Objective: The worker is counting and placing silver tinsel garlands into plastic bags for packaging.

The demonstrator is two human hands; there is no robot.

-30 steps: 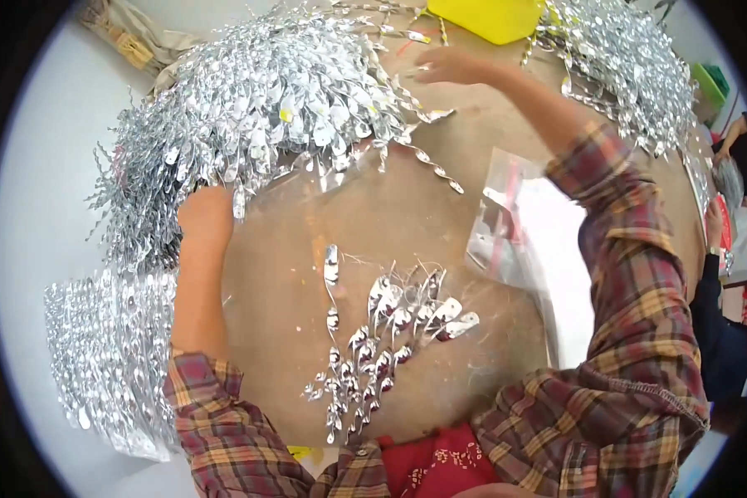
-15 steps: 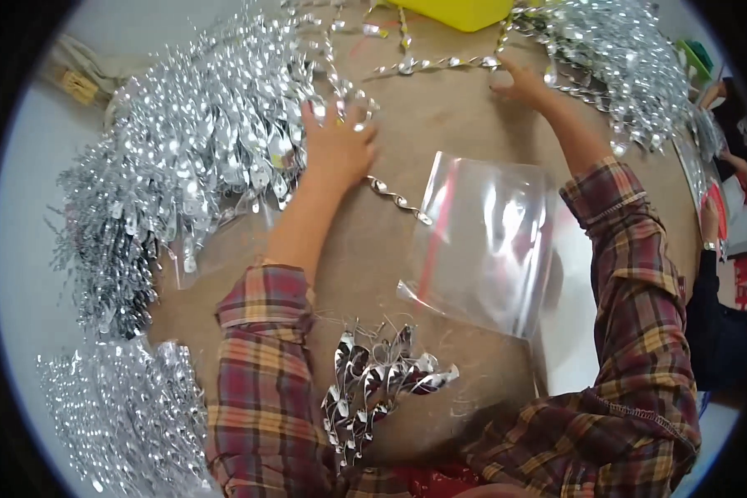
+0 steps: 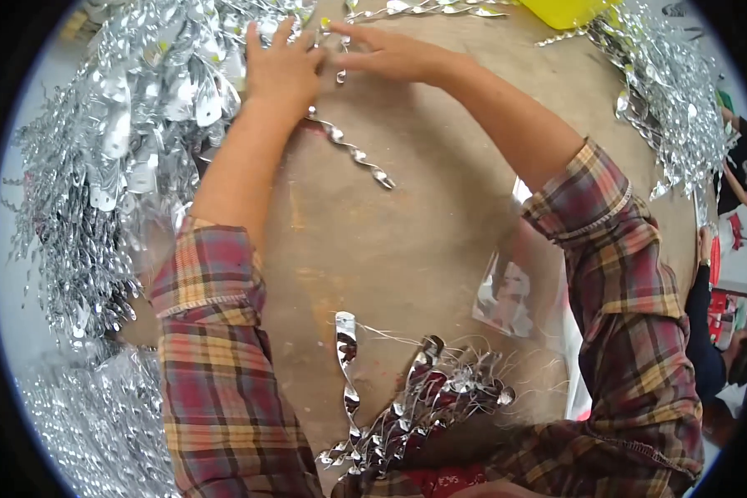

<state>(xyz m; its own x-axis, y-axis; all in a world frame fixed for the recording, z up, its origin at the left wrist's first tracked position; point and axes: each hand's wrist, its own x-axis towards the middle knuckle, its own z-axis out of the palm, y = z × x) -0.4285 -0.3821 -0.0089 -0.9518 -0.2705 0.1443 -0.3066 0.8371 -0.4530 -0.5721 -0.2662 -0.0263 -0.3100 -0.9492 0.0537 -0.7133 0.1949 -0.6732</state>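
Note:
My left hand point(image 3: 280, 73) lies spread over the edge of a big heap of twisted silver foil strips point(image 3: 112, 124), fingers apart. From under its wrist side a single foil twist point(image 3: 353, 152) runs out across the brown table. Opposite it, my right hand point(image 3: 394, 56) reaches in from the right with fingers stretched and parted, its tips around a short foil twist point(image 3: 343, 51) beside the left fingers. Neither hand visibly grips anything. Close to my body lies a bunch of foil twists point(image 3: 411, 407) with thin threads.
A second foil heap point(image 3: 681, 108) is at the far right, near a yellow container point(image 3: 564, 10). Clear plastic bags point(image 3: 506, 299) lie partly under my right forearm. More foil strips point(image 3: 91, 423) fill the lower left. Other people point(image 3: 734, 166) work beyond the right edge.
My right hand has swung left to meet the left hand, which has moved up and left. The clear bag has shifted toward my right arm, and the view has moved.

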